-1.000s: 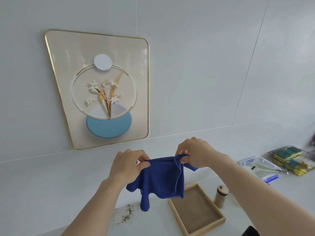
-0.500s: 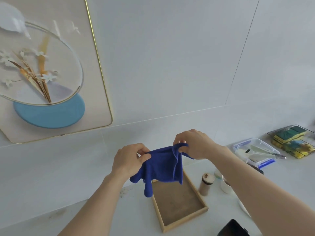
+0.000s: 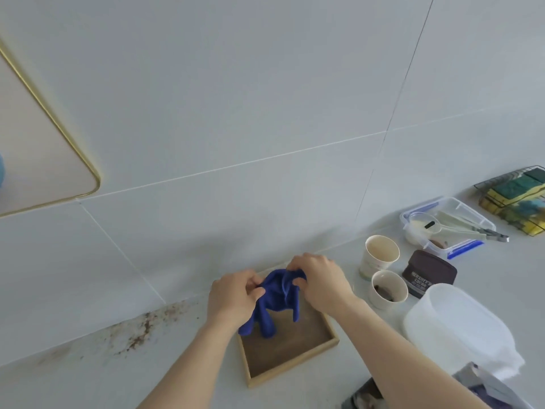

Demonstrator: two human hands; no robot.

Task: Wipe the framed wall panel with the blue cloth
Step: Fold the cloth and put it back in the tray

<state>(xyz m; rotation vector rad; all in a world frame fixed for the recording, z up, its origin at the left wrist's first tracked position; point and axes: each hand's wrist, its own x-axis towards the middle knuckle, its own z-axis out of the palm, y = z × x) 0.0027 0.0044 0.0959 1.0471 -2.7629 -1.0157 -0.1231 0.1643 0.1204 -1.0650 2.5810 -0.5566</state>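
The blue cloth [image 3: 277,302] hangs bunched between both hands, low over a wooden tray [image 3: 298,358]. My left hand [image 3: 233,296] pinches its left edge and my right hand [image 3: 320,280] grips its top right edge. Its lower folds dangle down to the tray's far left corner. Only the lower right corner of the gold-framed wall panel [image 3: 38,160] shows, high at the left edge of the view, well away from the cloth.
On the counter to the right stand two paper cups [image 3: 382,255] [image 3: 389,289], a dark cocoa tin [image 3: 427,276], a clear plastic tub [image 3: 451,329], a lidded box with tongs [image 3: 448,225] and a wire basket of sponges [image 3: 519,196]. Brown specks [image 3: 138,329] stain the counter at left.
The view has swung down and to the right, so the panel has slid almost out of sight. Both hands have lowered the cloth toward the wooden tray and bunched it tighter.
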